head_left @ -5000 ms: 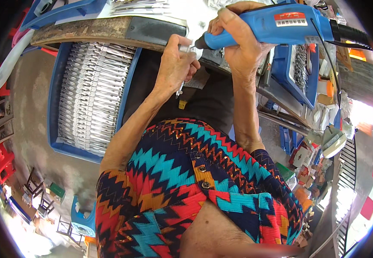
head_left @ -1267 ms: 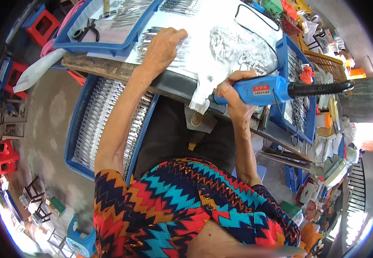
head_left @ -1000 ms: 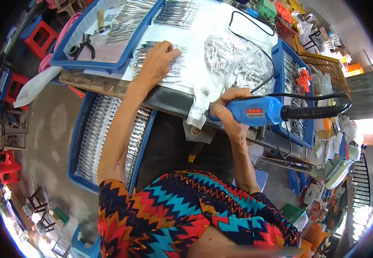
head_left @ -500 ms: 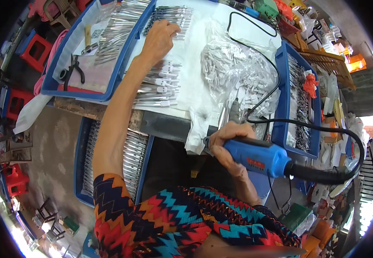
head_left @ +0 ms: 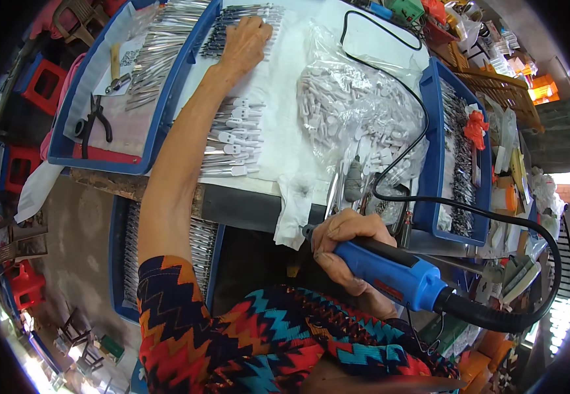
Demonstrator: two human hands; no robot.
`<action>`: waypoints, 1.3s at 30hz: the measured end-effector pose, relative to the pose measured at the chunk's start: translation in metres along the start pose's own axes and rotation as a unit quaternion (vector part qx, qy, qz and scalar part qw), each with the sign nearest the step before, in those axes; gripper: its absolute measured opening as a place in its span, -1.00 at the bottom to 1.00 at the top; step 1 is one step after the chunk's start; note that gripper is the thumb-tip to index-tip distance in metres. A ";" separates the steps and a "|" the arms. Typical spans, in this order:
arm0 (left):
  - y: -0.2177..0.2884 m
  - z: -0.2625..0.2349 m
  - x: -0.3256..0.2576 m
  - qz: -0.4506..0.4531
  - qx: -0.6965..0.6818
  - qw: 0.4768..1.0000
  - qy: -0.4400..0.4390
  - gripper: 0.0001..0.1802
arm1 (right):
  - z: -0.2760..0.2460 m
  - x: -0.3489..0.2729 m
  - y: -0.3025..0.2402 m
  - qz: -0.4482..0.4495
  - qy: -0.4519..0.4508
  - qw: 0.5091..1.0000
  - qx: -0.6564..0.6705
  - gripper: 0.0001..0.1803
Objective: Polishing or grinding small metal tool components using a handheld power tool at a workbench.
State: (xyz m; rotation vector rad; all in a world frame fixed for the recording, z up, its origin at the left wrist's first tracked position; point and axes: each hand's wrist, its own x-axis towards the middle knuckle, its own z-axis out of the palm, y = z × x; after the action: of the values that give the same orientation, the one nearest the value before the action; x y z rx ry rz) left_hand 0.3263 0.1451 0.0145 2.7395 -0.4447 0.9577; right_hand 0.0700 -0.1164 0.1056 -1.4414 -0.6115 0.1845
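Farthest left I have a blue tray [head_left: 94,164] beside my left forearm, with pliers [head_left: 92,111] and slim metal pieces [head_left: 167,46] in it, probably for easy reach. Below that forearm, a lower blue bin [head_left: 115,262] holds more metal in rows. Nearer me than the left hand [head_left: 245,44] lie white-tabbed pieces [head_left: 232,141], seemingly aligned so each lifts singly. That hand is palm down, fingers bent over a row of dark-ended pieces [head_left: 214,36]; I can't tell whether they pinch one. Between my hands are a white cloth [head_left: 291,210] and, farther forward, a clear bag of white parts [head_left: 337,105]. My right hand [head_left: 350,246] is wrapped around a blue power tool [head_left: 390,272], likely to bear its weight; its black cord [head_left: 482,317] loops out rightward. Beyond that hand, rightmost, another blue tray [head_left: 422,226] holds metal pieces.
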 end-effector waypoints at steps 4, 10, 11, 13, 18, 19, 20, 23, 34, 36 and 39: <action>0.004 -0.025 -0.006 -0.017 -0.008 0.990 0.141 -0.88 | 0.002 -0.008 -0.001 0.009 0.015 1.000 0.006 -0.69; 0.048 -0.100 -0.026 -0.047 -0.111 0.947 0.298 -0.92 | -0.005 -0.019 0.030 -0.092 0.036 0.995 0.004 -0.68; 0.066 -0.121 -0.035 -0.119 -0.186 0.933 0.284 -0.91 | -0.004 -0.019 0.032 -0.093 0.047 0.995 0.006 -0.67; 0.087 -0.148 -0.046 -0.196 -0.265 0.907 0.262 -0.88 | -0.004 -0.019 0.034 -0.100 0.071 0.991 -0.060 -0.67; 0.149 -0.195 -0.107 -0.141 -0.500 0.811 0.267 -0.87 | 0.008 -0.005 0.018 -0.110 0.124 0.972 -0.167 -0.88; 0.158 -0.194 -0.122 -0.174 -0.518 0.805 0.232 -0.82 | 0.007 -0.002 0.019 -0.085 0.126 0.982 -0.115 -0.82; 0.170 -0.195 -0.137 -0.183 -0.522 0.801 0.228 -0.82 | 0.004 -0.001 0.021 -0.059 0.130 0.988 -0.062 -0.76; 0.199 -0.194 -0.177 -0.381 -0.707 0.596 -0.008 -0.81 | 0.012 0.002 0.017 -0.081 0.154 0.985 -0.010 -0.81; 0.245 -0.156 -0.219 -0.409 -0.733 0.533 -0.109 -0.57 | 0.016 -0.001 0.010 -0.183 0.087 0.975 0.089 -0.82; 0.247 -0.147 -0.217 -0.429 -0.733 0.518 -0.099 -0.56 | 0.017 -0.001 0.009 -0.185 0.086 0.976 0.083 -0.83; 0.246 -0.140 -0.217 -0.443 -0.707 0.543 -0.097 -0.59 | 0.020 0.001 0.008 -0.189 0.085 0.975 0.078 -0.84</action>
State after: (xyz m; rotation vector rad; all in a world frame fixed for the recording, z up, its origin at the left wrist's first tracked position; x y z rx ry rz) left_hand -0.0005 0.0022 0.0076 1.1193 0.1901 -0.1390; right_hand 0.0629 -0.0974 0.0985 -1.1503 -0.7025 -0.1861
